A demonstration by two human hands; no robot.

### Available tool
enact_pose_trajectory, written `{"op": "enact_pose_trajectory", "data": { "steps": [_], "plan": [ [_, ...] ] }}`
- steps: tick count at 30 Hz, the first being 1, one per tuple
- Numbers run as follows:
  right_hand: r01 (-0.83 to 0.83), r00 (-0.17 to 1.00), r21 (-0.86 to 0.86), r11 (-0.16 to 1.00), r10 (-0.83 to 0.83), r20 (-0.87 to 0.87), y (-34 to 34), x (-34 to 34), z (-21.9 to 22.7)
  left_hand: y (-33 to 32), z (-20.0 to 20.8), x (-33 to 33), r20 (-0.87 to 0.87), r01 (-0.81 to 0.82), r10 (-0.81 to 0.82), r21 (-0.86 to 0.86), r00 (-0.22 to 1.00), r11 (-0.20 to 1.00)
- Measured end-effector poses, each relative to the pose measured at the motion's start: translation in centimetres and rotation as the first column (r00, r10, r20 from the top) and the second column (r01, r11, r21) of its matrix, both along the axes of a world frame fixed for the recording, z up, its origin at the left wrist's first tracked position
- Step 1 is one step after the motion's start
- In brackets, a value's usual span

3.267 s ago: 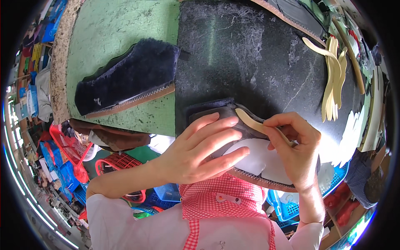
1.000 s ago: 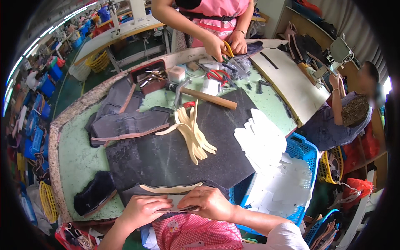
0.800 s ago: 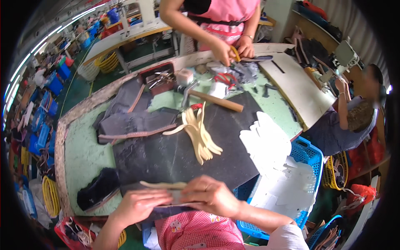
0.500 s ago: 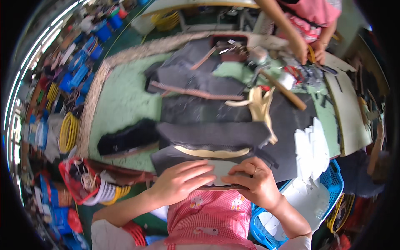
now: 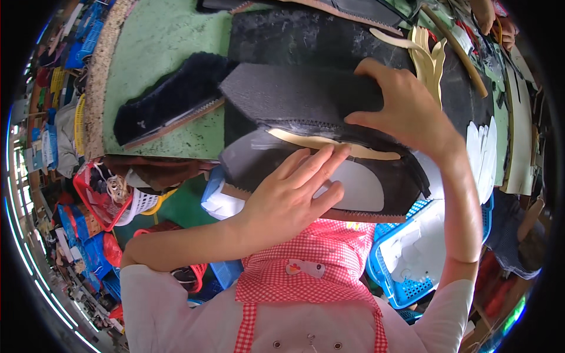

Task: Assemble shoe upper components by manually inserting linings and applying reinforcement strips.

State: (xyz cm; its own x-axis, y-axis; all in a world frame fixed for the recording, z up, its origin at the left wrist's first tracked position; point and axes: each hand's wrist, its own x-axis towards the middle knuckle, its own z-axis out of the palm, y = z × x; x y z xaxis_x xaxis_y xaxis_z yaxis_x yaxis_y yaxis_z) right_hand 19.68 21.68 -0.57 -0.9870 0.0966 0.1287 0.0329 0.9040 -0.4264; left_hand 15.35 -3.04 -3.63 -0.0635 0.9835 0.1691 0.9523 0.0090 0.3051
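Observation:
A black sewn boot upper (image 5: 318, 88) lies spread at the table's near edge, with a zigzag-stitched brown rim at its near side. Along its middle runs a curved cream strip (image 5: 294, 139). On the near panel rests a pale grey half-round piece (image 5: 362, 191), partly covered by my left hand (image 5: 291, 191). That hand's fingers are stretched out, their tips at the cream strip. Over the right end of the far panel arches my right hand (image 5: 406, 109), thumb and fingers apart, with nothing seen between them.
A dark furry upper (image 5: 173, 97) lies to the left. Cream strips (image 5: 429, 59), a wooden handle (image 5: 453, 50) and stacked white pieces (image 5: 481, 159) are on the right. A blue basket (image 5: 406, 291) stands below right, a red-and-white basket (image 5: 100, 200) at left. Another person's hand (image 5: 482, 15) shows far right.
The view has tilted downward. My right hand has left the near edge and reached over the far panel, opening. My left hand remains over the near panel, and the pale piece shows more.

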Motion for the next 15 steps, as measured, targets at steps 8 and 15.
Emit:
{"op": "enact_pose_trajectory", "data": {
  "steps": [8,15],
  "plan": [
    [0.019,0.981,-0.126,0.992,0.006,0.196,-8.0,5.3,2.7,-2.1,-0.3,1.2,0.058,-0.030,0.042,-0.194,0.997,0.981],
    [0.095,0.989,-0.175,0.980,-0.073,0.127,-10.2,8.5,-2.0,-4.7,-1.2,-7.8,0.504,0.010,0.860,-0.863,0.080,0.505]
  ]
}}
